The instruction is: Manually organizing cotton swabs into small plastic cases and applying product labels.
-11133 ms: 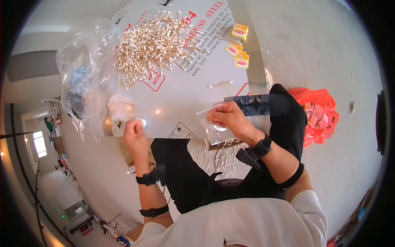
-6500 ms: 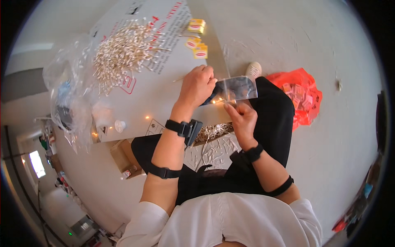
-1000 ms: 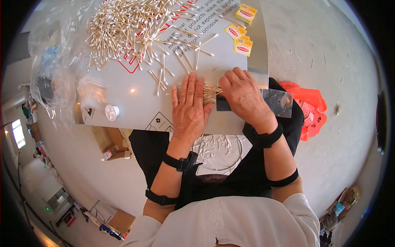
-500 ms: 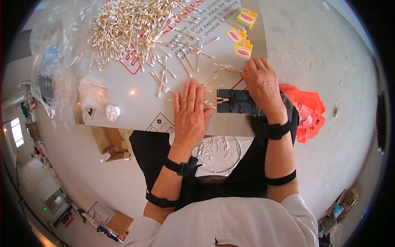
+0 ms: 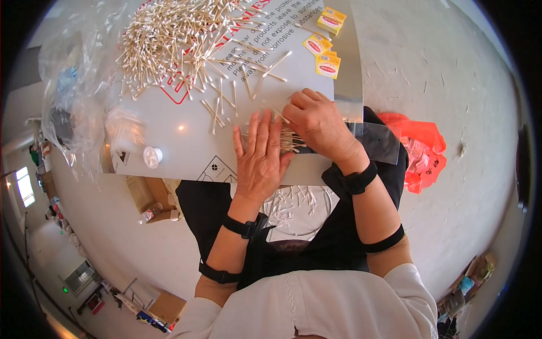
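My left hand [image 5: 258,152] lies flat on the grey sheet-covered table, fingers stretched out, beside a small bunch of cotton swabs [image 5: 289,139]. My right hand [image 5: 322,124] is closed in a pinch just right of that bunch. Pale swab sticks, partly blurred, poke out from its fingertips toward my left fingers. Beneath my right wrist lies a piece of clear plastic film [image 5: 379,142] that reaches past the table's right edge; the part under my hand is hidden. A large heap of cotton swabs [image 5: 169,45] covers the far left, with several loose ones nearer my hands.
Small yellow boxes [image 5: 327,66] stand at the far right of the table [image 5: 186,147]. A white round tub [image 5: 152,157] and crumpled clear plastic [image 5: 79,113] are at the left. Below are an open cardboard box [image 5: 144,195] and a red plastic bag [image 5: 420,152].
My right hand has moved left and slightly nearer with its swabs, reaching the bunch beside my left hand. The clear film now sticks out further to the right. My left hand has barely moved.
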`<act>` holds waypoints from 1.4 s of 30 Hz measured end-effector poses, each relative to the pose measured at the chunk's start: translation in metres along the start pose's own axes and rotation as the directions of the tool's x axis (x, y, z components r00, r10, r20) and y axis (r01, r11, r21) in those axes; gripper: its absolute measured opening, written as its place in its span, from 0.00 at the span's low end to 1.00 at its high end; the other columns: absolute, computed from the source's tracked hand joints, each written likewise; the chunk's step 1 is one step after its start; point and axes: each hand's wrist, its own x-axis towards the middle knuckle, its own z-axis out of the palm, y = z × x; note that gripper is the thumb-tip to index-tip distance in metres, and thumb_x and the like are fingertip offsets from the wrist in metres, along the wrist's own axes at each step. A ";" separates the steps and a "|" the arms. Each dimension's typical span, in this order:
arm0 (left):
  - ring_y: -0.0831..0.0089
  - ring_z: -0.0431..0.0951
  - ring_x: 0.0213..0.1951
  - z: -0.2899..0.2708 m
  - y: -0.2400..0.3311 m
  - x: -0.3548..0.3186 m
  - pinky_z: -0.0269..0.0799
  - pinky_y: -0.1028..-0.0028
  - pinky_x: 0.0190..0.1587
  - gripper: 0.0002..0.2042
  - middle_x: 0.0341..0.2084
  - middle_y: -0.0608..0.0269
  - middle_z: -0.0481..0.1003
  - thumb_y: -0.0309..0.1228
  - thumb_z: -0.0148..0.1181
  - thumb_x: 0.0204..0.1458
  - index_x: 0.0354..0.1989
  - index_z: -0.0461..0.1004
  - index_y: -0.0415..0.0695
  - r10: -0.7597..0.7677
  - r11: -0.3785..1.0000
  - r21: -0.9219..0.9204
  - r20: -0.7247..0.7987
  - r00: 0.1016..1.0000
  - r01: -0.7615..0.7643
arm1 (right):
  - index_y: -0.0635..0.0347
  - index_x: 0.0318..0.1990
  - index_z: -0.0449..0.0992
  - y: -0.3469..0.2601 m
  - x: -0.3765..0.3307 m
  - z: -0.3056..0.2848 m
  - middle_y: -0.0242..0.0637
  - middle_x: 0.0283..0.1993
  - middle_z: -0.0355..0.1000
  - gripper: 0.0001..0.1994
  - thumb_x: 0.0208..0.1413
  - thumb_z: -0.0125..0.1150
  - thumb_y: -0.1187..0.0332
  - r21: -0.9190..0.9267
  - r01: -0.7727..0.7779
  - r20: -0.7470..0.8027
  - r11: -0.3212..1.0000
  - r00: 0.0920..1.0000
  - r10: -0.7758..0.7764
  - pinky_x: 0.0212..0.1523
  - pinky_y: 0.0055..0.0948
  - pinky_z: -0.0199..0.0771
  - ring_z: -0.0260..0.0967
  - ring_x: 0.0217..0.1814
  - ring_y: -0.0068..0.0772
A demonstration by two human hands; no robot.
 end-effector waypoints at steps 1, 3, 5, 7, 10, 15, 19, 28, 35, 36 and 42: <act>0.53 0.47 0.72 0.001 0.000 0.000 0.37 0.47 0.70 0.36 0.71 0.51 0.50 0.37 0.60 0.52 0.69 0.54 0.40 0.001 1.000 0.001 0.001 1.000 -0.001 | 0.59 0.30 0.70 -0.002 0.001 -0.001 0.39 0.33 0.66 0.08 0.43 0.63 0.74 0.001 -0.001 -0.001 1.000 1.000 0.001 0.41 0.38 0.70 0.67 0.40 0.44; 0.52 0.48 0.71 0.003 -0.002 -0.001 0.37 0.46 0.70 0.36 0.69 0.50 0.52 0.39 0.60 0.53 0.69 0.55 0.40 0.020 1.000 0.005 -0.026 0.999 -0.020 | 0.60 0.33 0.73 -0.006 0.002 -0.003 0.40 0.35 0.68 0.08 0.44 0.64 0.74 0.108 -0.078 -0.079 0.991 0.993 0.087 0.43 0.39 0.71 0.68 0.41 0.46; 0.53 0.47 0.72 0.004 -0.002 0.000 0.38 0.46 0.70 0.38 0.69 0.53 0.52 0.39 0.62 0.51 0.69 0.55 0.41 0.006 1.000 -0.019 -0.022 1.000 -0.007 | 0.61 0.35 0.73 -0.003 0.001 -0.003 0.41 0.37 0.69 0.09 0.45 0.65 0.74 0.159 -0.111 -0.089 0.981 0.988 0.126 0.43 0.39 0.71 0.69 0.41 0.46; 0.54 0.47 0.72 0.005 -0.002 0.002 0.38 0.45 0.70 0.39 0.70 0.55 0.53 0.40 0.64 0.49 0.69 0.55 0.42 -0.008 0.999 -0.045 -0.015 1.000 0.007 | 0.62 0.36 0.74 -0.001 -0.001 -0.001 0.42 0.38 0.70 0.10 0.45 0.65 0.74 0.209 -0.143 -0.095 0.967 0.982 0.166 0.43 0.39 0.72 0.70 0.41 0.47; 0.53 0.49 0.71 0.003 -0.002 0.004 0.41 0.46 0.69 0.38 0.68 0.55 0.54 0.40 0.64 0.49 0.68 0.57 0.41 -0.019 0.996 -0.092 -0.001 1.000 0.019 | 0.62 0.36 0.75 0.000 0.001 0.001 0.42 0.37 0.71 0.09 0.46 0.65 0.73 0.173 -0.129 -0.132 0.977 0.979 0.153 0.40 0.38 0.72 0.70 0.39 0.48; 0.55 0.59 0.65 0.004 -0.002 0.005 0.46 0.50 0.69 0.35 0.63 0.54 0.60 0.39 0.64 0.50 0.66 0.60 0.38 0.050 0.998 -0.026 -0.041 0.998 -0.051 | 0.60 0.30 0.75 -0.006 0.005 0.013 0.37 0.31 0.70 0.05 0.45 0.65 0.71 0.100 -0.168 -0.173 0.981 0.968 0.184 0.36 0.39 0.72 0.69 0.36 0.45; 0.55 0.59 0.65 0.007 -0.005 0.004 0.48 0.52 0.69 0.35 0.63 0.52 0.61 0.38 0.63 0.51 0.65 0.59 0.36 0.107 0.991 -0.066 -0.077 0.991 -0.112 | 0.59 0.27 0.75 -0.011 0.010 0.019 0.35 0.30 0.70 0.04 0.44 0.65 0.72 0.036 -0.221 -0.226 0.975 0.948 0.223 0.36 0.39 0.71 0.69 0.36 0.42; 0.54 0.50 0.71 0.002 0.009 0.004 0.40 0.51 0.71 0.39 0.69 0.49 0.53 0.40 0.63 0.51 0.68 0.53 0.35 0.004 0.998 -0.057 -0.025 1.000 -0.005 | 0.59 0.34 0.79 0.006 0.004 0.009 0.37 0.32 0.72 0.07 0.45 0.62 0.78 0.140 -0.012 -0.060 0.990 0.998 0.021 0.37 0.37 0.73 0.70 0.39 0.43; 0.55 0.46 0.73 0.001 0.006 0.046 0.35 0.42 0.69 0.44 0.70 0.47 0.52 0.50 0.62 0.48 0.69 0.54 0.37 -0.038 0.998 0.054 0.010 0.999 0.037 | 0.63 0.37 0.77 0.004 0.006 0.012 0.46 0.35 0.74 0.05 0.53 0.58 0.78 0.531 -0.253 -0.339 0.808 0.811 0.477 0.40 0.40 0.74 0.72 0.39 0.53; 0.55 0.46 0.73 0.003 0.005 0.050 0.35 0.40 0.68 0.44 0.70 0.46 0.52 0.52 0.62 0.48 0.68 0.54 0.36 -0.028 0.995 0.095 -0.024 0.999 0.030 | 0.63 0.37 0.77 0.004 0.005 0.012 0.45 0.35 0.74 0.05 0.52 0.58 0.78 0.479 -0.265 -0.365 0.837 0.807 0.464 0.41 0.40 0.74 0.72 0.40 0.52; 0.47 0.43 0.73 0.006 0.024 0.012 0.33 0.41 0.69 0.45 0.70 0.40 0.48 0.51 0.62 0.49 0.70 0.50 0.36 -0.090 0.996 0.005 0.026 0.996 0.090 | 0.62 0.36 0.77 0.005 -0.004 0.008 0.43 0.35 0.74 0.06 0.50 0.60 0.77 0.378 -0.335 -0.406 0.863 0.778 0.480 0.41 0.39 0.74 0.72 0.41 0.50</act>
